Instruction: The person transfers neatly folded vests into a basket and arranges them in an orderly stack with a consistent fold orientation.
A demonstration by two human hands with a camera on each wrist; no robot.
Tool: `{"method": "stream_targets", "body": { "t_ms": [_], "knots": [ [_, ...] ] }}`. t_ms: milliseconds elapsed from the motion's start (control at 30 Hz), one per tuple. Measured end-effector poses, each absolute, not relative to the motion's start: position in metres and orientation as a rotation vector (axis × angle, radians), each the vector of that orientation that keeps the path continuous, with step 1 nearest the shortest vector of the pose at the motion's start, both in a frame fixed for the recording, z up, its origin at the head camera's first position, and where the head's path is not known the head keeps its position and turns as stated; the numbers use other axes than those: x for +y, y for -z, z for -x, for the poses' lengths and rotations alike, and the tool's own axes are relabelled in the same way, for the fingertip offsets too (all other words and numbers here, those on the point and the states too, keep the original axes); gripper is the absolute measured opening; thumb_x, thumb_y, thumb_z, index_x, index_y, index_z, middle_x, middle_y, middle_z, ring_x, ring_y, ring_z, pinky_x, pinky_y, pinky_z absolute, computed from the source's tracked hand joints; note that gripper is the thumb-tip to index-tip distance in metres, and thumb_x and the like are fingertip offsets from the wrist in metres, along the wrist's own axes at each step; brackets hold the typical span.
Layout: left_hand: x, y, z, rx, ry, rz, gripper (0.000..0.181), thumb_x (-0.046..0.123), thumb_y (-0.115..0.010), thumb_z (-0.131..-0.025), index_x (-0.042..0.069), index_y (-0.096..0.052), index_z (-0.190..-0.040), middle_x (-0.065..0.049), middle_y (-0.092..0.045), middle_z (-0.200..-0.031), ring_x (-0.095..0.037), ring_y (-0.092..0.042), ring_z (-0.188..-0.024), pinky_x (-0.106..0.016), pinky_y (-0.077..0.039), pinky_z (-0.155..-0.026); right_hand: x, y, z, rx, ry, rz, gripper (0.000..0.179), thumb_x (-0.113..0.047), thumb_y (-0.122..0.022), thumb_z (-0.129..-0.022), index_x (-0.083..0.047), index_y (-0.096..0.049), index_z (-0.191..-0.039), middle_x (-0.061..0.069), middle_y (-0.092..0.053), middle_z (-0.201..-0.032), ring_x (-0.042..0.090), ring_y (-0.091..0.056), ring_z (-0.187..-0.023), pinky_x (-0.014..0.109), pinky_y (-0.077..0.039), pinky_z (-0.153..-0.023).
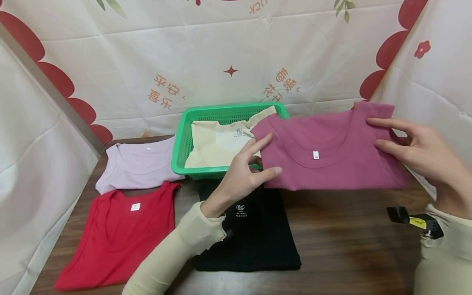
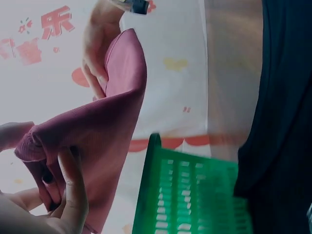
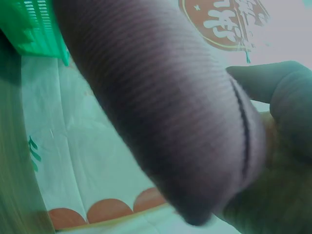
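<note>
A folded mauve-pink tank top (image 1: 321,172) with a small white label at its scooped neckline is held up between both hands, above the table. My left hand (image 1: 245,170) pinches its left edge, thumb in front; in the left wrist view the fingers (image 2: 73,190) reach in behind the cloth. My right hand (image 1: 420,147) grips the opposite edge near the shoulder strap. The top's left corner overlaps a green plastic basket (image 1: 230,107), where a cream folded garment (image 1: 206,141) lies. In the right wrist view the ribbed pink cloth (image 3: 161,107) fills the middle, next to the thumb.
On the left of the wooden table (image 1: 339,241) lie a pale lilac top (image 1: 141,162) and a red tank top (image 1: 125,237). A black folded garment (image 1: 258,241) lies in front of the basket, partly under my left forearm. A printed white cloth (image 1: 228,53) hangs behind.
</note>
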State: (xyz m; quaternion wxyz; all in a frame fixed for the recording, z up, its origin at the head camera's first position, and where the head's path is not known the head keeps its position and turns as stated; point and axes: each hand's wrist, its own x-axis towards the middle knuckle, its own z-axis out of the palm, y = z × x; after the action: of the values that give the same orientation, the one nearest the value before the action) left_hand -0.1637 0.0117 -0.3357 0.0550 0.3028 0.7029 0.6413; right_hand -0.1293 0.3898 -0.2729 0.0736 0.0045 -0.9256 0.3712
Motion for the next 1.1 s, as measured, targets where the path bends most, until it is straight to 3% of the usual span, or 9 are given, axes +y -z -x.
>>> {"method": "stream_targets", "body": {
  "t_ms": [167, 300, 433, 533, 700, 800, 933, 1000, 1100],
  "knots": [
    [-0.002, 0.332, 0.175, 2.192, -2.008, -0.924, 0.077, 0.014, -0.076, -0.09, 0.017, -0.043, -0.159, -0.006, -0.045, -0.147, -0.022, -0.069, -0.099, -0.034, -0.063, -0.077, 0.375, 0.274, 0.138, -2.756, -1.104, -0.062, 0.053, -0.018, -0.073, -0.096, -0.026, -0.059, -0.147, -0.014, -0.052, -0.114, -0.008, -0.06, -0.071, 0.013, -0.044, -0.06],
    [-0.015, 0.331, 0.186, 2.078, -2.122, -0.963, 0.079, 0.001, -0.073, -0.088, 0.014, -0.041, -0.159, -0.012, -0.034, -0.158, -0.027, -0.067, -0.117, -0.033, -0.063, -0.082, 0.359, 0.278, 0.146, -2.758, -0.994, -0.186, 0.062, -0.02, -0.079, -0.092, -0.027, -0.056, -0.15, -0.009, -0.053, -0.129, -0.018, -0.052, -0.096, 0.003, -0.039, -0.079],
    [-0.029, 0.331, 0.195, 1.956, -2.193, -0.982, 0.08, -0.005, -0.068, -0.086, 0.011, -0.04, -0.159, -0.014, -0.034, -0.156, -0.024, -0.063, -0.12, -0.029, -0.062, -0.082, 0.344, 0.283, 0.154, -2.729, -0.97, -0.326, 0.068, -0.013, -0.082, -0.087, -0.023, -0.057, -0.15, 0.008, -0.053, -0.145, -0.008, -0.04, -0.115, -0.001, -0.027, -0.089],
    [-0.038, 0.331, 0.199, 1.945, -2.213, -0.95, 0.081, -0.004, -0.066, -0.084, 0.014, -0.042, -0.159, -0.009, -0.034, -0.157, -0.019, -0.058, -0.12, -0.025, -0.06, -0.083, 0.334, 0.284, 0.159, -2.724, -0.952, -0.363, 0.069, -0.01, -0.082, -0.086, -0.022, -0.057, -0.15, 0.014, -0.054, -0.143, -0.003, -0.04, -0.112, 0.0, -0.026, -0.089],
    [-0.054, 0.329, 0.208, 2.044, -2.212, -0.872, 0.081, -0.004, -0.066, -0.082, 0.018, -0.046, -0.157, -0.004, -0.033, -0.164, -0.017, -0.042, -0.138, -0.022, -0.053, -0.092, 0.318, 0.283, 0.17, -2.72, -1.005, -0.404, 0.069, -0.007, -0.077, -0.089, -0.023, -0.054, -0.152, 0.011, -0.053, -0.143, 0.001, -0.043, -0.111, 0.002, -0.028, -0.09],
    [-0.064, 0.328, 0.215, 2.078, -2.216, -0.816, 0.082, -0.006, -0.066, -0.081, 0.018, -0.046, -0.157, -0.005, -0.032, -0.166, -0.015, -0.038, -0.142, -0.021, -0.052, -0.094, 0.308, 0.284, 0.179, -2.708, -1.085, -0.436, 0.066, -0.004, -0.07, -0.094, -0.021, -0.051, -0.154, 0.011, -0.048, -0.151, 0.003, -0.042, -0.122, 0.004, -0.028, -0.094],
    [-0.081, 0.327, 0.223, 2.061, -2.249, -0.775, 0.083, -0.009, -0.065, -0.08, 0.017, -0.046, -0.157, -0.005, -0.032, -0.164, -0.013, -0.051, -0.13, -0.021, -0.056, -0.088, 0.292, 0.285, 0.192, -2.696, -1.197, -0.459, 0.065, -0.002, -0.063, -0.098, -0.02, -0.045, -0.158, 0.012, -0.039, -0.162, 0.014, -0.037, -0.137, 0.007, -0.028, -0.098],
    [-0.088, 0.326, 0.226, 2.053, -2.257, -0.768, 0.083, -0.01, -0.064, -0.081, 0.018, -0.046, -0.157, -0.004, -0.033, -0.163, -0.012, -0.058, -0.122, -0.022, -0.058, -0.084, 0.284, 0.285, 0.198, -2.673, -1.261, -0.466, 0.065, 0.0, -0.06, -0.098, -0.018, -0.044, -0.158, 0.012, -0.037, -0.163, 0.018, -0.039, -0.136, 0.009, -0.031, -0.097],
    [-0.097, 0.326, 0.23, 2.057, -2.25, -0.759, 0.084, -0.011, -0.064, -0.082, 0.019, -0.045, -0.158, -0.001, -0.03, -0.163, -0.017, -0.066, -0.106, -0.023, -0.059, -0.08, 0.273, 0.286, 0.206, -2.633, -1.325, -0.459, 0.062, 0.003, -0.057, -0.098, -0.017, -0.047, -0.156, 0.011, -0.041, -0.161, 0.014, -0.042, -0.133, 0.009, -0.034, -0.095]
  ]
}}
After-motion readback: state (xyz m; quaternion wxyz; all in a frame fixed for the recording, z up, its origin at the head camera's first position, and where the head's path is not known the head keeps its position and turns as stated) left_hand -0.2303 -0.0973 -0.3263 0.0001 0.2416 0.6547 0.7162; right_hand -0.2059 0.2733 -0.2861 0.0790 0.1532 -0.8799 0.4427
